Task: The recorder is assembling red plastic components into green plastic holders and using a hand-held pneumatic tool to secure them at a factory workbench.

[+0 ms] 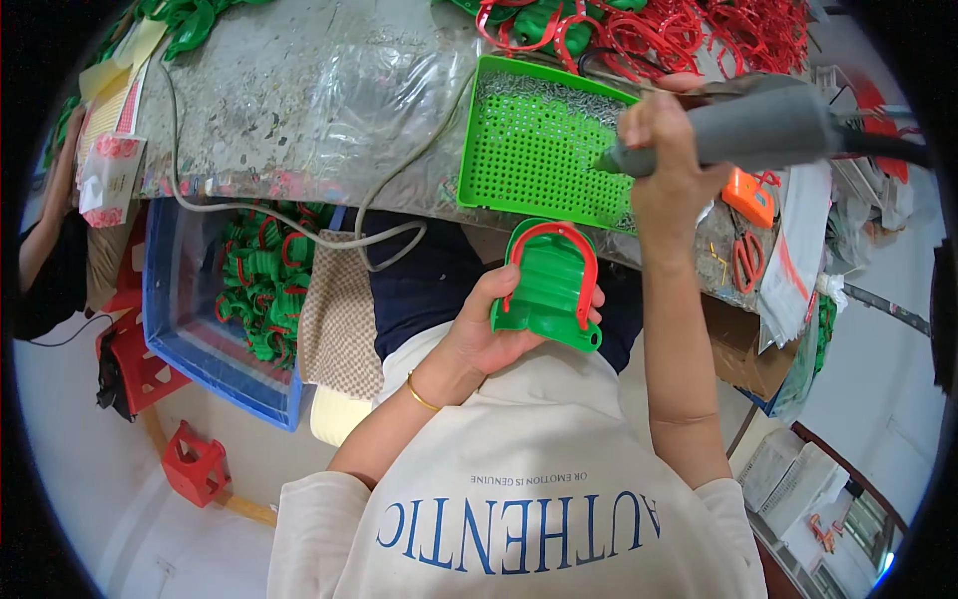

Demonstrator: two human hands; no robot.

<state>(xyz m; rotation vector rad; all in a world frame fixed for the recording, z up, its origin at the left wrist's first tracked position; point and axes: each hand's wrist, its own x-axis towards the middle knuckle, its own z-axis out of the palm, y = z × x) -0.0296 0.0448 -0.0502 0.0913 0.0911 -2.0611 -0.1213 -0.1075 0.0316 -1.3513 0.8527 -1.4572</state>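
Note:
My left hand is closed around a curved green plastic part in front of my body, thumb along its left edge. A red U-shaped plastic handle arches over that part. Up and to the right, my right hand grips a grey electric screwdriver. The driver points left, with its tip over a shallow green perforated basket. Small silvery screws are heaped along the basket's far side, and a few lie scattered nearer. Whether the tip touches a screw I cannot tell.
Red plastic handles pile up behind the basket. Orange-handled scissors and an orange tool lie at right. A grey cable loops over the table's front edge. Below left, a blue bin holds green-and-red pieces. Another person's arm is at far left.

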